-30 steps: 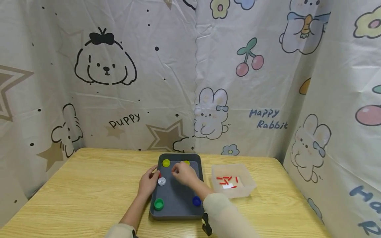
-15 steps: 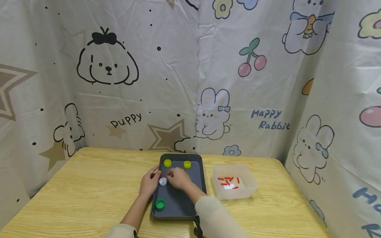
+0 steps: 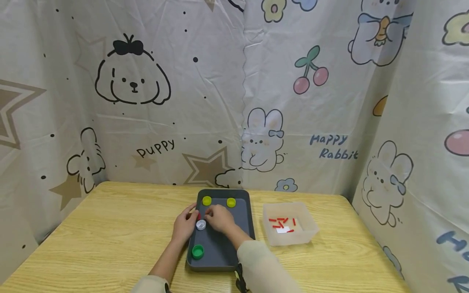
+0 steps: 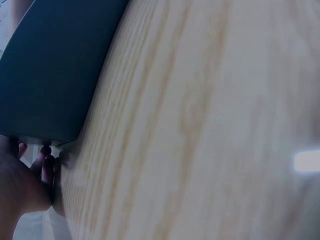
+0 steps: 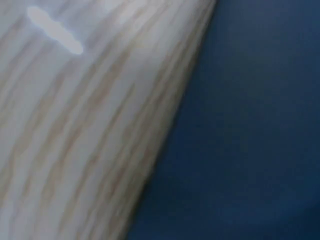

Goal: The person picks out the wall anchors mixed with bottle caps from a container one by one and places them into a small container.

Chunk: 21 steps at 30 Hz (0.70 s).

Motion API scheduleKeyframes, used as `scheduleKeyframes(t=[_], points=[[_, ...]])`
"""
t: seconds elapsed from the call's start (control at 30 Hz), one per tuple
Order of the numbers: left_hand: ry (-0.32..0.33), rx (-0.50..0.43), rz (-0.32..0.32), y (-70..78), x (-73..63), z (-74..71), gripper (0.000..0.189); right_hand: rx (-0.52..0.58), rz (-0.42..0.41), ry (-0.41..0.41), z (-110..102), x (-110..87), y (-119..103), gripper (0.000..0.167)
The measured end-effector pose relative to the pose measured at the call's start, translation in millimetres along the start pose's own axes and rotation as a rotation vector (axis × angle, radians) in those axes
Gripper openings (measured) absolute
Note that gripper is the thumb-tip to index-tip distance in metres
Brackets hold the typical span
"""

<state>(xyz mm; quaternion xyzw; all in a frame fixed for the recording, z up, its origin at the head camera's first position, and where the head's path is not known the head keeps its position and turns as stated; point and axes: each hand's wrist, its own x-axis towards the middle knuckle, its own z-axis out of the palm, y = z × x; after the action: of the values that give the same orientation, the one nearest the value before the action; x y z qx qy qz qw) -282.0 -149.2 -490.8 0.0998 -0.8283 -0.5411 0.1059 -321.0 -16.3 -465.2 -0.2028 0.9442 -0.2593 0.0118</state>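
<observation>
A dark grey tray (image 3: 223, 254) lies on the table with small round plastic caps in it. My left hand (image 3: 184, 226) holds the tray's left side, fingers outside the wall and thumb inside against a red cap (image 3: 199, 216), mostly covered. In the left wrist view, the left hand's fingers (image 4: 47, 170) bend at the tray's outer wall (image 4: 55, 65). A white cap (image 3: 200, 225) lies just nearer to me than the red one. Over the tray, my right hand (image 3: 221, 219) brings bent thumb and fingertips together close beside the red cap; I cannot tell what is between them.
Two yellow caps, a left one (image 3: 207, 200) and a right one (image 3: 231, 202), sit at the tray's far end. A green cap (image 3: 198, 252) sits near left. Right of the tray, a translucent box (image 3: 269, 240) holds several short red sticks (image 3: 281, 223).
My right hand has moved left and slightly toward me, to beside the red cap, uncovering the right yellow cap. Its sleeve now hides the blue cap. The left hand stays at the tray.
</observation>
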Motion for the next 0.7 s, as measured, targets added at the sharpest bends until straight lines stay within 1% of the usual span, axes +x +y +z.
scheduleKeyframes(t=[0.2, 0.33, 0.5, 0.7], points=[[0.010, 0.004, -0.012, -0.2, 0.7, 0.2, 0.039, -0.053, 0.032, 0.052, 8.5, 1.5, -1.5, 0.012], [0.010, -0.002, -0.011, 1.7, 0.8, -0.3, 0.039, -0.067, 0.028, 0.059, 10.5, 1.6, -1.4, 0.017], [0.013, -0.003, 0.007, 0.0, 2.3, -0.9, 0.039, -0.071, 0.031, 0.031, 9.3, 3.0, -4.9, 0.028], [0.005, -0.011, 0.000, -2.5, 1.7, -1.0, 0.039, -0.119, 0.036, -0.019, 10.8, 2.8, -9.9, 0.037]])
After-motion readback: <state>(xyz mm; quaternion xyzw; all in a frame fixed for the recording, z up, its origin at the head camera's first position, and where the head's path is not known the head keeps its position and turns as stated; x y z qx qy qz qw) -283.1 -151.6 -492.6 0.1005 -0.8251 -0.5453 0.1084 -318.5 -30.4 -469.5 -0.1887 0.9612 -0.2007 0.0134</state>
